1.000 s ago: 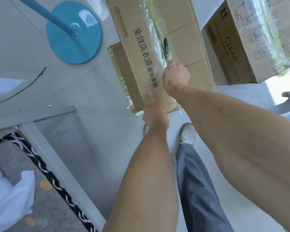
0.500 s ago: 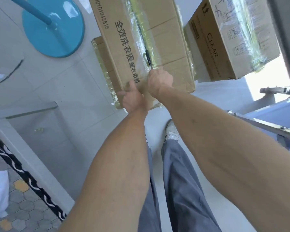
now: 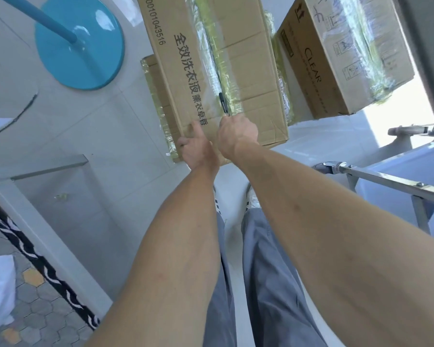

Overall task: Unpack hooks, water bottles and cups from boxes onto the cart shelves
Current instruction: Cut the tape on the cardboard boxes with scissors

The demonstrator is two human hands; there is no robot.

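Observation:
A taped brown cardboard box (image 3: 248,71) with black printed characters lies on the floor ahead of me, stacked on another flat box (image 3: 158,101). My right hand (image 3: 236,134) grips a black pen-like tool (image 3: 223,102) whose tip sits on the clear tape seam along the box top. At the near left corner of the box, my left hand (image 3: 198,149) holds the edge, thumb on top. A second taped box marked CLEAR (image 3: 341,53) stands to the right. The boxes' contents are hidden.
A round blue stand base (image 3: 79,43) with a blue pole sits on the tiled floor at upper left. The metal cart frame (image 3: 386,181) runs along the right side. A white ledge and patterned mat lie at lower left. My legs stand below the box.
The tool shows more of its length above my right fist than half a second ago. My left hand stays at the near corner of the box. The view has shifted slightly.

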